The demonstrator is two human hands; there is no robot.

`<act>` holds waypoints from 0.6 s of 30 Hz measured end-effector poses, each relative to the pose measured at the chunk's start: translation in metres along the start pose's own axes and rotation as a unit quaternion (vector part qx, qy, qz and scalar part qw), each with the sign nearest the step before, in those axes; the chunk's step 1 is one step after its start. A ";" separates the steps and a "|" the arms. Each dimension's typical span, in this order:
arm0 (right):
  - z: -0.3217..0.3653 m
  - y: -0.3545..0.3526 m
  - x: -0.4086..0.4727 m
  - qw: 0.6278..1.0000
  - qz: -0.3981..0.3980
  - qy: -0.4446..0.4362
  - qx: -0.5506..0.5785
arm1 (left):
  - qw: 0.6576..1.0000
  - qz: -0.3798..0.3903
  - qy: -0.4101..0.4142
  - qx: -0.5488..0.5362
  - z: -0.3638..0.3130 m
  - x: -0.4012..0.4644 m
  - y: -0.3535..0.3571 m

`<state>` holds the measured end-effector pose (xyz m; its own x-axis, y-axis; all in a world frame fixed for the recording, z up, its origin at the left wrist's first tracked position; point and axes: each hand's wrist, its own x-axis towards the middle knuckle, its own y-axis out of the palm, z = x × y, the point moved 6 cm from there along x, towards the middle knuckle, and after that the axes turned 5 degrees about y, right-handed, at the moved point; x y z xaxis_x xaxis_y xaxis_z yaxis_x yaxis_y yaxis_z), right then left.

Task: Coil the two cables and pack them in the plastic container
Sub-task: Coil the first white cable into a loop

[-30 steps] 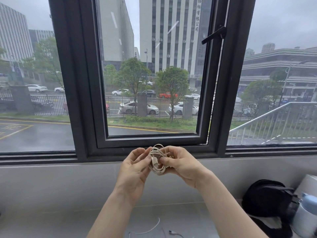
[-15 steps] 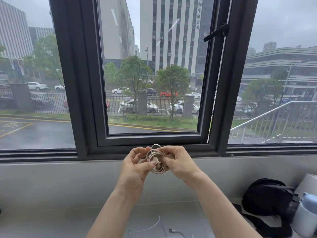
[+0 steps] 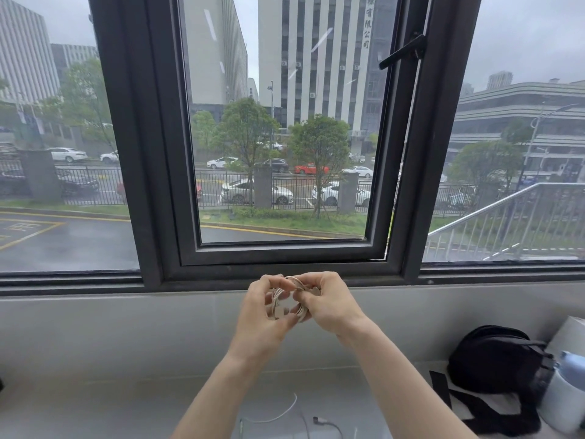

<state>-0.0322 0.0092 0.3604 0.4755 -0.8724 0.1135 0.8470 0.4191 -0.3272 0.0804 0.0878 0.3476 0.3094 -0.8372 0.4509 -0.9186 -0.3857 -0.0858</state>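
The left hand (image 3: 266,315) is raised before the window sill, its fingers curled closed on the left side of a small coil of pale cable (image 3: 286,299), and just to its right the right hand (image 3: 329,304) pinches the coil's other side, with what looks like a plug end between its fingertips. The first cable therefore seems almost fully wound and, judging by the grip, is being tucked or secured. Below the arms the second cable (image 3: 278,416) lies loose and uncoiled on the grey ledge (image 3: 110,400), so it remains to be done. No plastic container is in view, and nothing is packed. Farther right sits a black bag (image 3: 497,359). Outside, vertical Chinese characters (image 3: 367,22) run down a tall building, ending in 有限公司
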 end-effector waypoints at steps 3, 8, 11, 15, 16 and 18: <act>-0.004 -0.003 0.002 1.000 -0.007 0.004 -0.004 | 0.995 0.019 0.030 0.090 0.001 -0.003 -0.003; -0.012 -0.008 0.004 0.999 -0.019 0.027 0.002 | 0.982 -0.054 0.015 0.178 0.007 -0.010 -0.023; -0.016 -0.009 0.004 0.999 -0.023 0.043 0.019 | 0.978 -0.090 0.008 0.187 0.009 -0.011 -0.032; -0.021 -0.016 0.002 0.998 -0.022 0.054 0.026 | 0.977 -0.118 -0.013 0.175 0.015 -0.010 -0.045; -0.022 -0.018 0.002 0.998 -0.020 0.056 0.028 | 0.977 -0.123 -0.015 0.172 0.017 -0.010 -0.049; -0.025 -0.018 0.001 0.998 -0.012 0.056 0.021 | 0.976 -0.128 -0.007 0.176 0.019 -0.012 -0.054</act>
<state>-0.0529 -0.0055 0.3431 0.4265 -0.9044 0.0145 0.8687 0.4051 -0.2851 0.1310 0.1113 0.3298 0.5237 -0.7000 0.4855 -0.6700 -0.6905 -0.2727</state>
